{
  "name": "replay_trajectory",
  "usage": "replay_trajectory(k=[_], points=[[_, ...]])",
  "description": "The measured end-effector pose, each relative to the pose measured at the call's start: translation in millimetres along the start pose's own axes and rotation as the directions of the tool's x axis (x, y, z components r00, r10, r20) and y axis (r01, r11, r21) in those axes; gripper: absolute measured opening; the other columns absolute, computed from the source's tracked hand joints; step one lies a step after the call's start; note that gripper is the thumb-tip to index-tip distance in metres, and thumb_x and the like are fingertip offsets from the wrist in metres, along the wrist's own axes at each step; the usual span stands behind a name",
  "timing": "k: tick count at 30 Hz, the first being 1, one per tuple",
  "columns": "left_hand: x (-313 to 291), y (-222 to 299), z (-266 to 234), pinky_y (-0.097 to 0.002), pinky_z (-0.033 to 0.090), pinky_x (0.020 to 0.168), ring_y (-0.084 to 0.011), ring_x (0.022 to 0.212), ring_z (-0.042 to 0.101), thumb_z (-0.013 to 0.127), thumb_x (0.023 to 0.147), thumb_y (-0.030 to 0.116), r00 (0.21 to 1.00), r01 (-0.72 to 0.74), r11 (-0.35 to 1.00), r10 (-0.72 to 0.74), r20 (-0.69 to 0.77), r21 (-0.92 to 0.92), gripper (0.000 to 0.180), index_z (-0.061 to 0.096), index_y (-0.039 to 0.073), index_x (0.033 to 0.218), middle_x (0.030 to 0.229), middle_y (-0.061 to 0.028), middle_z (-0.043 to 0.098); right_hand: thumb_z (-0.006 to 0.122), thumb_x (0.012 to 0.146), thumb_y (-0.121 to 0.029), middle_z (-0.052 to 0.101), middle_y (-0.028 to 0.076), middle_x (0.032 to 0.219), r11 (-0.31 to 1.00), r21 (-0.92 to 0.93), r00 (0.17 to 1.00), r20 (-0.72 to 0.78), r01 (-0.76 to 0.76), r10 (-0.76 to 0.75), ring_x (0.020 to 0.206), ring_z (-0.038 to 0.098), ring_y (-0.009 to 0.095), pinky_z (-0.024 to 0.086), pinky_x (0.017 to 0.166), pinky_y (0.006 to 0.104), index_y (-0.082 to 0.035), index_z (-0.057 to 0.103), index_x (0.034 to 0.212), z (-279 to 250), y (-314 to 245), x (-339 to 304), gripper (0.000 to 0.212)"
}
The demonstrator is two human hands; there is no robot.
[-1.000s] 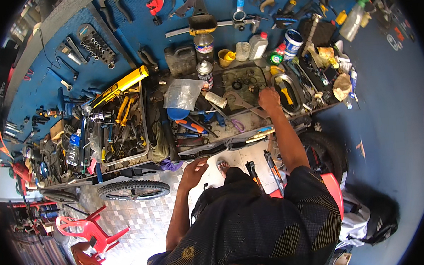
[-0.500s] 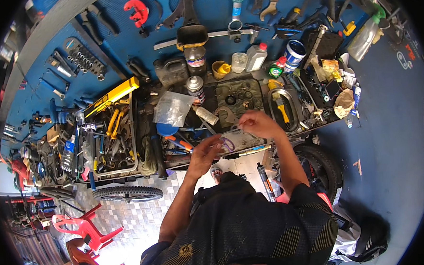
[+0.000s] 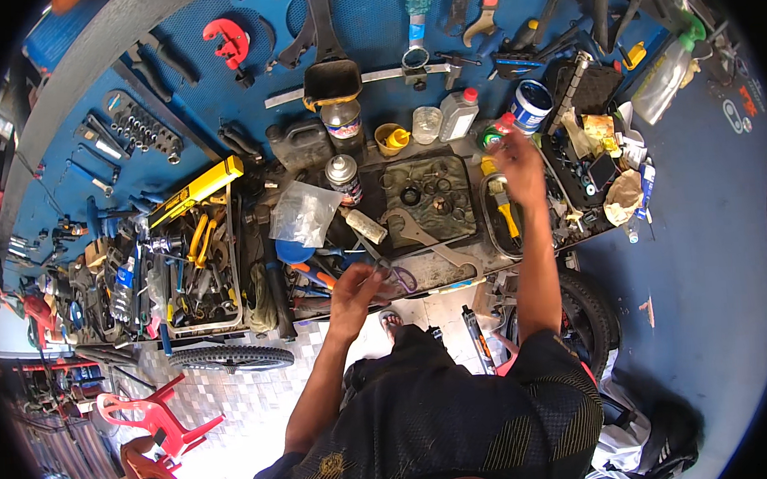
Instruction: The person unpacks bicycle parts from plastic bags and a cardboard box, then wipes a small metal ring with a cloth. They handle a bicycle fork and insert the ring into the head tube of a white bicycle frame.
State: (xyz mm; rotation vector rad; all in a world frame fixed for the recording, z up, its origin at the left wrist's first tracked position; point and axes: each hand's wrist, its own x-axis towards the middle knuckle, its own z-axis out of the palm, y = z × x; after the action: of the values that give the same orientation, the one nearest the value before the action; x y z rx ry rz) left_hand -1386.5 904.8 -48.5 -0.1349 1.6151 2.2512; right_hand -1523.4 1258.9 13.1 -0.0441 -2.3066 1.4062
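My left hand [image 3: 355, 300] is over the bench's front edge, fingers bent and thumb and fingertips close together. Whatever they pinch, if anything, is too small to make out. Beside its fingertips is a pair of scissors with a purple handle loop [image 3: 405, 279]. My right hand [image 3: 518, 167] is stretched far out at the right, smeared by motion, in front of a small green bottle with a red cap [image 3: 506, 120]. Whether its fingers touch that bottle cannot be seen. A large flat wrench [image 3: 436, 244] lies between my hands. Below my right hand, a yellow-handled brush [image 3: 507, 220] rests in an oval tray [image 3: 491, 234].
Behind stand a spray can [image 3: 343, 179], a dark jerrycan [image 3: 300, 146], a grey bottle [image 3: 458, 114] and a white-blue tub [image 3: 532, 106]. A clear plastic bag [image 3: 307, 213] lies left of centre. A tool-filled tray [image 3: 237, 286] sits left; tools hang on the blue wall.
My right hand has left the spot near my left hand and swung away to the right, toward the red-capped bottle. My left hand stays near the scissors. The view has shifted slightly.
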Motion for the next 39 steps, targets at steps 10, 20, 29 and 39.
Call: replay_trajectory(k=[10, 20, 29, 39], points=[[-48, -25, -65, -0.0314, 0.058, 0.069, -0.0227, 0.089, 0.073, 0.064, 0.099, 0.02, 0.978, 0.08, 0.992, -0.06, -0.202, 0.094, 0.017, 0.059, 0.006, 0.109, 0.107, -0.011, 0.071, 0.081, 0.074, -0.038, 0.047, 0.017, 0.147, 0.236, -0.936, 0.937, -0.187, -0.261, 0.294, 0.132, 0.051, 0.038, 0.046, 0.105, 0.0517, -0.039, 0.043, 0.15, -88, 112, 140, 0.085], [-51, -30, -77, -0.031, 0.056, 0.071, -0.0205, 0.088, 0.072, 0.063, 0.1, 0.017, 0.964, 0.095, 0.995, -0.083, -0.254, 0.038, 0.012, 0.06, 0.007, 0.105, 0.103, -0.0093, 0.072, 0.082, 0.073, -0.037, 0.052, 0.015, 0.145, 0.067, -0.984, 0.882, -0.118, -0.166, 0.456, 0.132, 0.055, 0.033, 0.047, 0.105, 0.0486, -0.035, 0.047, 0.148, -73, 123, 171, 0.083], [-35, -23, -87, -0.0293, 0.056, 0.07, -0.0164, 0.085, 0.072, 0.064, 0.1, 0.017, 0.965, 0.082, 0.995, -0.064, -0.254, 0.062, 0.012, 0.062, 0.005, 0.101, 0.095, -0.0072, 0.072, 0.084, 0.069, -0.039, 0.059, 0.012, 0.139, 0.037, -0.987, 0.836, -0.114, -0.159, 0.537, 0.129, 0.057, 0.032, 0.05, 0.102, 0.0455, -0.033, 0.056, 0.139, -74, 128, 183, 0.076], [-36, -22, -87, -0.0291, 0.056, 0.069, -0.0186, 0.087, 0.072, 0.063, 0.1, 0.016, 0.965, 0.131, 0.991, -0.119, -0.235, 0.037, 0.012, 0.061, 0.005, 0.101, 0.098, -0.0081, 0.072, 0.081, 0.067, -0.018, 0.063, 0.014, 0.104, 0.806, -0.501, 0.931, 0.002, -0.315, 0.366, 0.073, 0.064, 0.022, 0.05, 0.054, 0.0329, -0.013, 0.03, 0.145, -119, 153, 170, 0.094]])
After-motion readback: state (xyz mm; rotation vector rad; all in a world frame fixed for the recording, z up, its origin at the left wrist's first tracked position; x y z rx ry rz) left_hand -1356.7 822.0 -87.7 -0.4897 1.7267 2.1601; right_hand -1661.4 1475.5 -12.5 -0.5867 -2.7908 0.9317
